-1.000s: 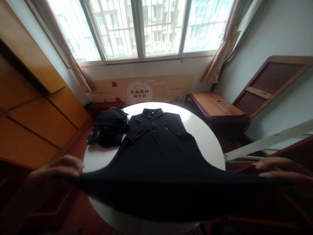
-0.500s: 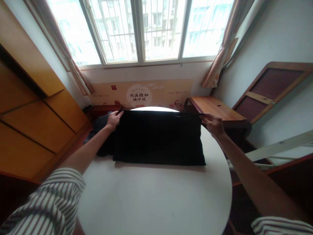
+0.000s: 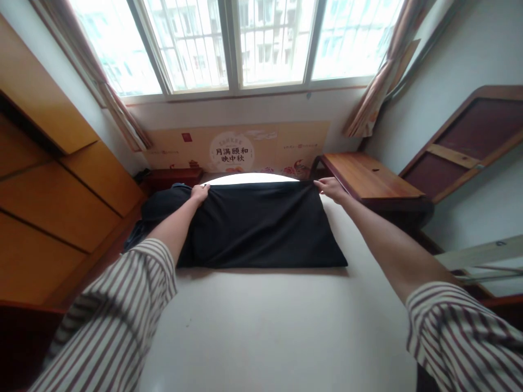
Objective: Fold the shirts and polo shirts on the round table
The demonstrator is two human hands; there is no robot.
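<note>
A black cloth (image 3: 265, 228), folded into a wide rectangle, is spread over the white round table (image 3: 278, 326). My left hand (image 3: 200, 192) pinches its far left corner. Its far right corner is gripped between the thumb and fingers of my right hand (image 3: 330, 188). Diagonal creases run across the cloth, and its near edge rests on the table. Whether it is a garment I cannot tell. Beside my left forearm lies a heap of dark clothing (image 3: 161, 206), partly hidden by that arm.
Behind the table, a printed banner (image 3: 175, 139) stands under the window (image 3: 269, 43). A wooden side table (image 3: 368, 169) is at the far right, with a framed panel (image 3: 461, 141) leaning against the wall. Wooden cabinets (image 3: 49, 201) line the left side.
My hands have come closer together, the right one moving left. The cloth's far edge is shorter and creases now show across it. My view has shifted, with both arms reaching farther forward.
</note>
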